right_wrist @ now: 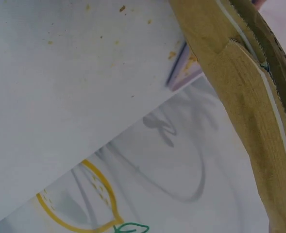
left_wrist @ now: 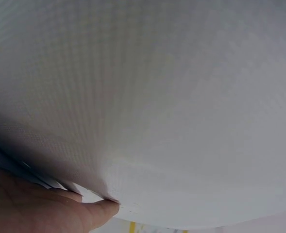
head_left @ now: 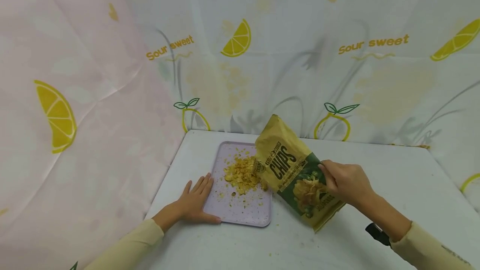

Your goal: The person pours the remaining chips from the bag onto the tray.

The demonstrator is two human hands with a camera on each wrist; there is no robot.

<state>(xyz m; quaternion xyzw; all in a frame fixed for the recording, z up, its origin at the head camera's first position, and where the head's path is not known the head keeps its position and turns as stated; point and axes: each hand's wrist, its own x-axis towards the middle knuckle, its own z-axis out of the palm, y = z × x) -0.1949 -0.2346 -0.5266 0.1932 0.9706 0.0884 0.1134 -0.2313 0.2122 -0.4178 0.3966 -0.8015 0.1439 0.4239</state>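
Observation:
A yellow and green chip bag (head_left: 286,159) is tilted over the right side of a pale purple tray (head_left: 240,216), its upper end leaning left. My right hand (head_left: 346,180) grips the bag along its right edge. In the right wrist view the brown bag (right_wrist: 244,97) fills the right side. Crushed chips (head_left: 243,174) lie in a heap on the tray with crumbs scattered round. My left hand (head_left: 196,201) lies flat with fingers spread at the tray's left rim. In the left wrist view only part of the left hand (left_wrist: 45,208) shows, against the white surface.
The tray lies on a white table (head_left: 375,166). Small crumbs (right_wrist: 122,8) dot the tabletop beside the tray. Behind and to the left hangs a lemon-print cloth (head_left: 240,74), meeting the table's back edge. A black strap sits on the right wrist.

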